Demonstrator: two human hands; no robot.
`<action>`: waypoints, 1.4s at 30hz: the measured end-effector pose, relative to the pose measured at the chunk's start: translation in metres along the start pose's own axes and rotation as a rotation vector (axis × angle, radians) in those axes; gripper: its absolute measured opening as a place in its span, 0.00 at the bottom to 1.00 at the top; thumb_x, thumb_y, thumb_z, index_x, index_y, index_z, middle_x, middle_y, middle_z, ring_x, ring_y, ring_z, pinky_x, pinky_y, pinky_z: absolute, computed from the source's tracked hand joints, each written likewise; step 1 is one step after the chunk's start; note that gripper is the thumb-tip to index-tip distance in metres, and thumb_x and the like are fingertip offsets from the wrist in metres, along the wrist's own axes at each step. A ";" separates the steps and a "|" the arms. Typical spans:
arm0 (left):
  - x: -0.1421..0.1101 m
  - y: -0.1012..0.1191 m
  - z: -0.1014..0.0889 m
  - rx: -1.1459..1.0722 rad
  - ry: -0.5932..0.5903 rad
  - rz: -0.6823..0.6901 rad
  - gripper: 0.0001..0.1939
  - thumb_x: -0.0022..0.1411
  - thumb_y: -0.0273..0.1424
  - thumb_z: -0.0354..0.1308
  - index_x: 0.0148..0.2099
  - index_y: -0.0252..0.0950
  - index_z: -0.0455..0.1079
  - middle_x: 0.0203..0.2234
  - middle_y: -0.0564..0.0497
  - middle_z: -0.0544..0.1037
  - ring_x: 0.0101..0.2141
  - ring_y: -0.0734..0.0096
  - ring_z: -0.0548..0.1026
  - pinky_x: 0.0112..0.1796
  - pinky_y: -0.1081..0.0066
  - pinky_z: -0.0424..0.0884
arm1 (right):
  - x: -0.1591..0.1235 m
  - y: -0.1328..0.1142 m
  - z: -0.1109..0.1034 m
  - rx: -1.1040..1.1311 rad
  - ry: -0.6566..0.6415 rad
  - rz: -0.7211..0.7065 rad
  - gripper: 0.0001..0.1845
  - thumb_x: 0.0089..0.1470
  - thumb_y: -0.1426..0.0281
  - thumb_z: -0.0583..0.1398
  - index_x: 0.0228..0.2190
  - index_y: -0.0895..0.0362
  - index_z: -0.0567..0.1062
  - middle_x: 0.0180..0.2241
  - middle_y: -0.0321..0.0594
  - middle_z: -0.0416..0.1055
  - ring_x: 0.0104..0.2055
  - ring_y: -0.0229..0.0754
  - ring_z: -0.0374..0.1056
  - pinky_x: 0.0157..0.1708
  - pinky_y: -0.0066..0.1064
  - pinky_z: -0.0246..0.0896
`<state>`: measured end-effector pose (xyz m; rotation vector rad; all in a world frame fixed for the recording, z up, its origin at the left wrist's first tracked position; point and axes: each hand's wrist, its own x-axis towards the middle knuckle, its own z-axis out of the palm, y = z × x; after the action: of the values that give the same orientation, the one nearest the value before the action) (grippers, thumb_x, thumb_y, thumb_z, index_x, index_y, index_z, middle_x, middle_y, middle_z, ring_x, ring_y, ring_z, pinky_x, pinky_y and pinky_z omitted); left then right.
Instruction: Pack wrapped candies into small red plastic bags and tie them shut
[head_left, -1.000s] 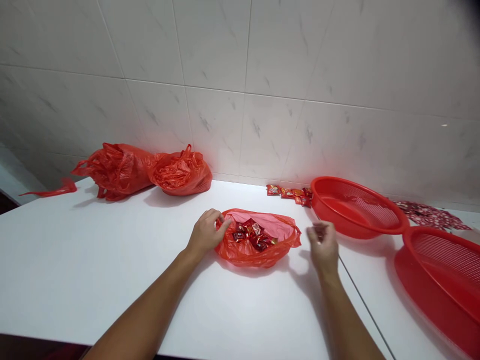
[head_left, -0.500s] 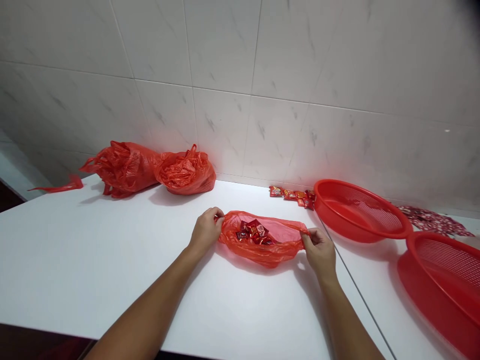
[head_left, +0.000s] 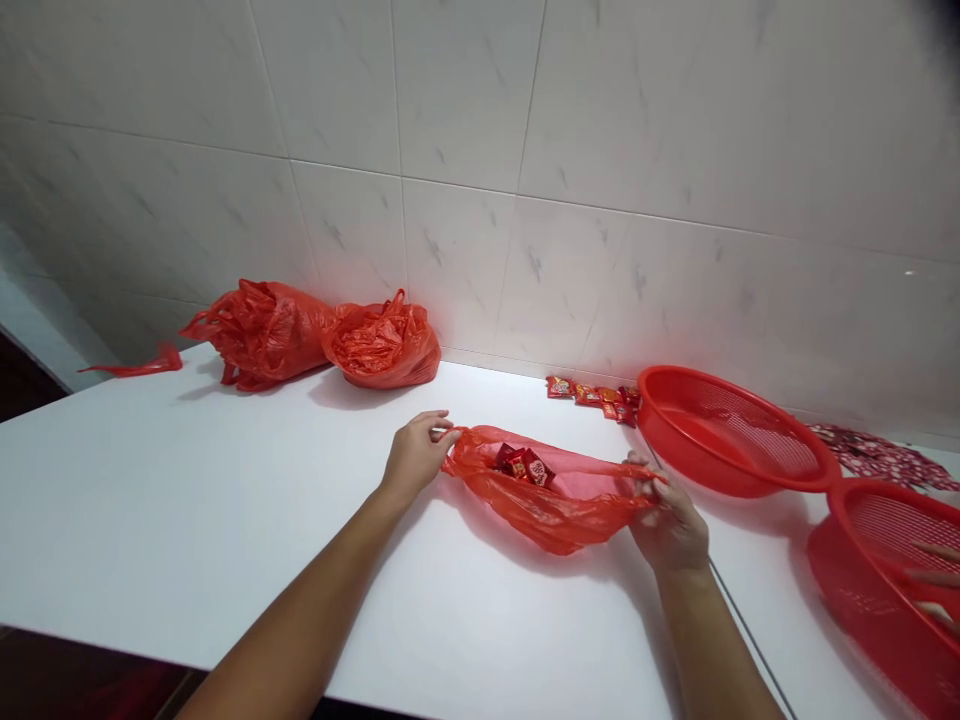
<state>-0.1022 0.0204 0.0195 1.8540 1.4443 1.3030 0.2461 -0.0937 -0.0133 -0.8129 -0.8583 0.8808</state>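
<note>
A thin red plastic bag (head_left: 551, 510) is stretched sideways between my hands, its mouth gaping upward. Inside its left half lie several small dark-red packets (head_left: 525, 465). My left hand (head_left: 418, 455) pinches the bag's left end between thumb and fingers. At the right end, my right hand (head_left: 671, 525) is closed on the bag, with some fingers behind the translucent film and slightly blurred.
Two red plastic baskets, a rear one (head_left: 739, 430) and a front one (head_left: 862, 600), stand at right. Another person's fingers (head_left: 934, 580) reach into the front one. Small red packets (head_left: 592, 393) lie by the wall. Two bunched red bags (head_left: 262, 335) (head_left: 386, 340) sit back left.
My right hand has moved right and turned, pulling the bag wider. The packets inside have shifted. Another person's fingers have appeared at the front basket. The view has shifted slightly left.
</note>
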 end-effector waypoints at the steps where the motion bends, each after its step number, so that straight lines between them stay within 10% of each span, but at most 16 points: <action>1: -0.001 -0.001 0.000 0.044 -0.015 0.001 0.09 0.61 0.39 0.64 0.35 0.39 0.78 0.48 0.46 0.84 0.32 0.64 0.82 0.36 0.64 0.78 | 0.001 -0.004 0.005 -0.043 0.006 0.023 0.16 0.49 0.55 0.70 0.23 0.54 0.79 0.47 0.46 0.74 0.47 0.49 0.71 0.43 0.39 0.71; 5: -0.003 0.002 -0.001 0.084 -0.005 -0.003 0.12 0.68 0.40 0.57 0.32 0.41 0.71 0.28 0.54 0.80 0.28 0.65 0.77 0.32 0.68 0.69 | 0.011 -0.041 0.047 -0.352 -0.171 -0.021 0.14 0.54 0.55 0.71 0.30 0.53 0.85 0.59 0.49 0.72 0.62 0.56 0.66 0.53 0.41 0.67; 10: -0.004 0.007 -0.004 0.066 0.071 -0.005 0.12 0.71 0.42 0.53 0.36 0.42 0.67 0.26 0.56 0.75 0.28 0.66 0.72 0.32 0.69 0.62 | 0.029 -0.109 0.105 -0.702 -0.526 0.020 0.21 0.59 0.50 0.67 0.28 0.54 0.85 0.54 0.52 0.77 0.60 0.61 0.70 0.56 0.51 0.67; 18: -0.006 0.005 -0.004 -0.118 0.108 -0.047 0.21 0.70 0.45 0.54 0.27 0.40 0.60 0.18 0.59 0.62 0.23 0.71 0.61 0.29 0.69 0.57 | 0.043 -0.118 0.116 -0.598 -0.357 0.073 0.27 0.55 0.46 0.70 0.20 0.54 0.77 0.44 0.52 0.82 0.61 0.64 0.70 0.60 0.53 0.62; 24: 0.006 0.007 -0.003 -0.392 0.085 -0.068 0.27 0.67 0.48 0.57 0.22 0.38 0.61 0.39 0.45 0.81 0.41 0.64 0.77 0.41 0.69 0.69 | 0.053 -0.111 0.112 -0.307 -0.394 0.061 0.17 0.58 0.54 0.70 0.28 0.53 0.81 0.50 0.50 0.80 0.66 0.60 0.65 0.65 0.52 0.58; 31: 0.031 0.112 -0.015 -0.986 -0.091 0.007 0.18 0.62 0.46 0.68 0.36 0.36 0.75 0.50 0.43 0.82 0.47 0.59 0.81 0.47 0.64 0.74 | 0.056 -0.112 0.114 -0.139 -0.359 0.024 0.15 0.59 0.57 0.71 0.40 0.51 0.77 0.42 0.42 0.79 0.54 0.51 0.74 0.59 0.47 0.65; 36: 0.024 0.187 -0.025 -0.744 -0.102 0.229 0.14 0.66 0.42 0.67 0.48 0.40 0.75 0.46 0.47 0.82 0.35 0.68 0.80 0.43 0.65 0.76 | 0.053 -0.118 0.118 -0.138 -0.389 0.013 0.19 0.63 0.57 0.68 0.52 0.45 0.72 0.30 0.30 0.69 0.31 0.40 0.71 0.39 0.36 0.70; 42: 0.003 0.196 -0.008 -0.328 -0.251 0.212 0.18 0.75 0.47 0.53 0.52 0.41 0.76 0.56 0.45 0.74 0.40 0.67 0.80 0.49 0.62 0.76 | 0.043 -0.121 0.134 -0.499 -0.568 0.094 0.30 0.58 0.55 0.70 0.59 0.45 0.71 0.30 0.30 0.66 0.31 0.38 0.64 0.32 0.32 0.63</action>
<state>-0.0126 -0.0470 0.1806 1.8993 0.8683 1.2597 0.1817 -0.0727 0.1595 -1.0565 -1.5912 1.0146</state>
